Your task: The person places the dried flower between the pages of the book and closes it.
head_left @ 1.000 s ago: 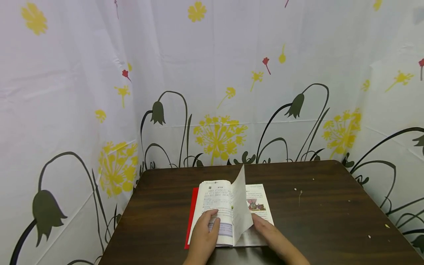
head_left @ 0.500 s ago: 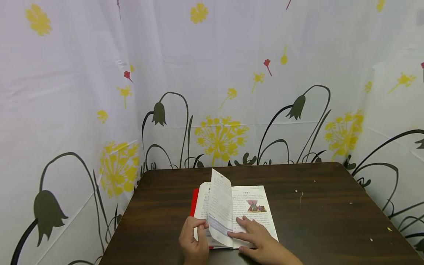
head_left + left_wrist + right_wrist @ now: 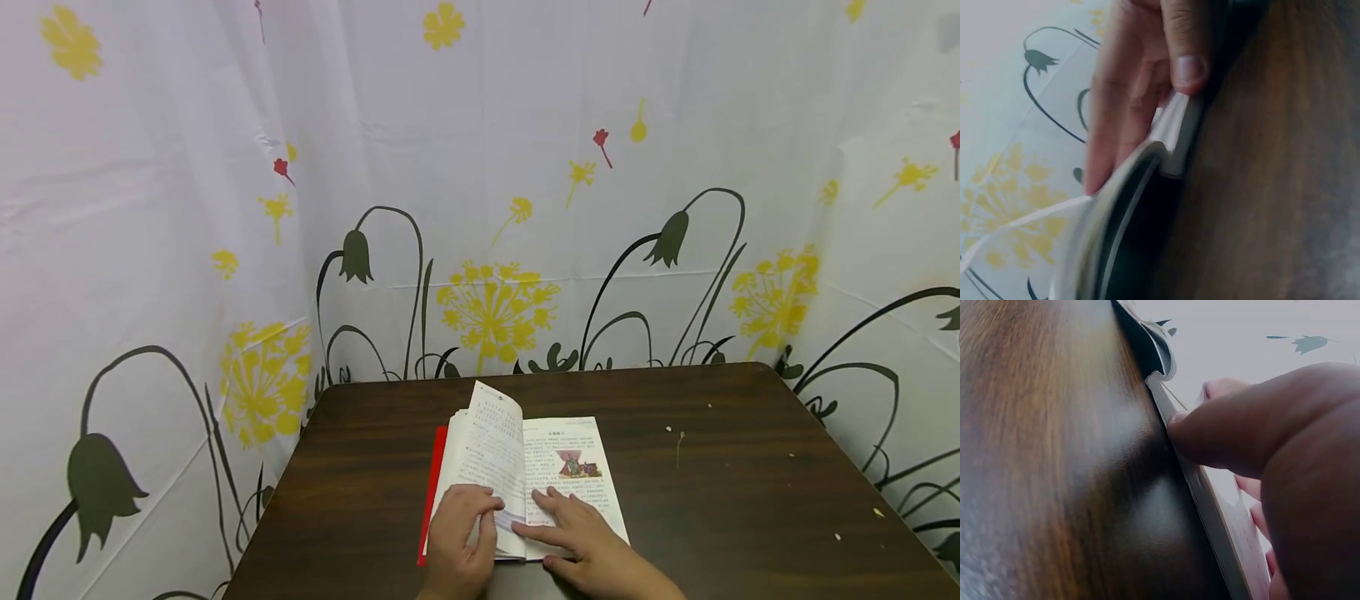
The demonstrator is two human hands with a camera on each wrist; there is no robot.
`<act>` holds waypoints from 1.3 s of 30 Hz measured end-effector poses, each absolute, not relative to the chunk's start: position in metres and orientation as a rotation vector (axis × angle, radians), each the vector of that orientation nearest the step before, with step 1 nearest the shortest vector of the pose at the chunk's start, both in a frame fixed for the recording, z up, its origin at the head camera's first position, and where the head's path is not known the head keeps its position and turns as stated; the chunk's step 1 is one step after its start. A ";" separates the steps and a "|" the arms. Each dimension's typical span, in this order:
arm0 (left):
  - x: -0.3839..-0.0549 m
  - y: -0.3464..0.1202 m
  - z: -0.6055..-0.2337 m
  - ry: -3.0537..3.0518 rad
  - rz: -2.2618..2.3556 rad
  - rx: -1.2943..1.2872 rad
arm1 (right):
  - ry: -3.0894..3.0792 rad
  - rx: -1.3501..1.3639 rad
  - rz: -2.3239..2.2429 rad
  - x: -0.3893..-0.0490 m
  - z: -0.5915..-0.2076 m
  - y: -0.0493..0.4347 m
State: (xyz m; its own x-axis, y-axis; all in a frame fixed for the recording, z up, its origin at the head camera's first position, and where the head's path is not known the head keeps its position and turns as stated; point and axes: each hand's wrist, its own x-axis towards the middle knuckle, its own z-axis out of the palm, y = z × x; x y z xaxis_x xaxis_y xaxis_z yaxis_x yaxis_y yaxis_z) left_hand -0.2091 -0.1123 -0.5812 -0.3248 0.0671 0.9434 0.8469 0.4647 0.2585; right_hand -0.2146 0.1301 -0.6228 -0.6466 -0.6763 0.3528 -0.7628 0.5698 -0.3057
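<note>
An open book (image 3: 564, 433) with a red cover edge (image 3: 433, 475) lies on the dark wooden table. On its left half, a loose page (image 3: 491, 437) has its upper corner lifted and tilts over the leaves below. My left hand (image 3: 463, 533) rests on the lower part of that left page. In the left wrist view, its fingers (image 3: 1110, 125) reach over the page while the thumb is at the book's bottom edge. Across the lower right page spreads my right hand (image 3: 588, 546). Its thumb (image 3: 1210, 437) touches the bottom edge in the right wrist view.
The wooden table (image 3: 735, 483) extends on both sides of the book. Several small pale scraps (image 3: 670, 429) lie to the right. Behind the table hangs a white curtain (image 3: 480, 167) with flower prints.
The page that stood upright has turned over to the left and sunk lower. My left hand has moved onto it; my right hand went from the page's edge to the right page.
</note>
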 end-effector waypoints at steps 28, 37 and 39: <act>-0.205 -0.112 -0.615 -2.851 -0.806 -0.875 | -2.508 1.175 0.741 -0.216 -0.628 0.131; -0.204 -0.115 -0.615 -2.973 -0.861 -0.714 | -2.568 1.158 0.783 -0.215 -0.629 0.131; -0.204 -0.115 -0.614 -2.991 -0.875 -0.685 | -2.581 1.154 0.795 -0.214 -0.628 0.132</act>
State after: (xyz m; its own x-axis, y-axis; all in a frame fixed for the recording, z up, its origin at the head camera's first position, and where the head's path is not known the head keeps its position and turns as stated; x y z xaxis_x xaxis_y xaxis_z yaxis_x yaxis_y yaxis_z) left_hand -0.2042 -0.1153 -0.6142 -0.9067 0.4157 0.0713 0.3886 0.7577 0.5242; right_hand -0.2142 0.1317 -0.6283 -0.6736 -0.6281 0.3896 -0.7385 0.5494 -0.3909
